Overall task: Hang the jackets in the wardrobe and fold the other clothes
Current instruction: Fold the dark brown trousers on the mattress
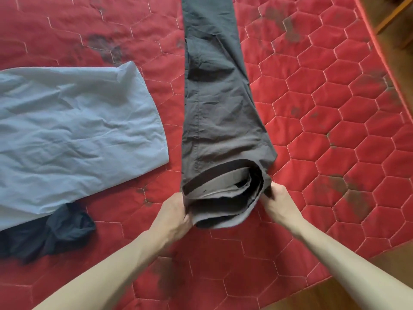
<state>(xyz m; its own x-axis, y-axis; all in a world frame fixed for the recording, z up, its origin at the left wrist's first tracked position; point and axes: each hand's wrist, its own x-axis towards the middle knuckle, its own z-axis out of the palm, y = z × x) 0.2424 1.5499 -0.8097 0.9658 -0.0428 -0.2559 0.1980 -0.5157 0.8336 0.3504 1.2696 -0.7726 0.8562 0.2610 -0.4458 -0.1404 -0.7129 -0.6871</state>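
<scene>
Dark grey-brown trousers [214,104] lie lengthwise on the red quilted bed cover [324,113], legs stretching away from me to the top of the view. Their near end is folded or rolled into a thick bundle with a lighter lining showing. My left hand [174,213] grips the left side of that bundle, fingers curled into the fabric. My right hand [278,202] pinches its right edge. A light blue garment [73,135] lies flat to the left, and a crumpled dark navy garment [55,236] sticks out from under its near edge.
The red cover carries dark worn patches and hexagon stitching. Its right edge runs diagonally along a wooden floor [335,294] at the lower right. A wooden furniture leg [397,16] shows at the top right corner.
</scene>
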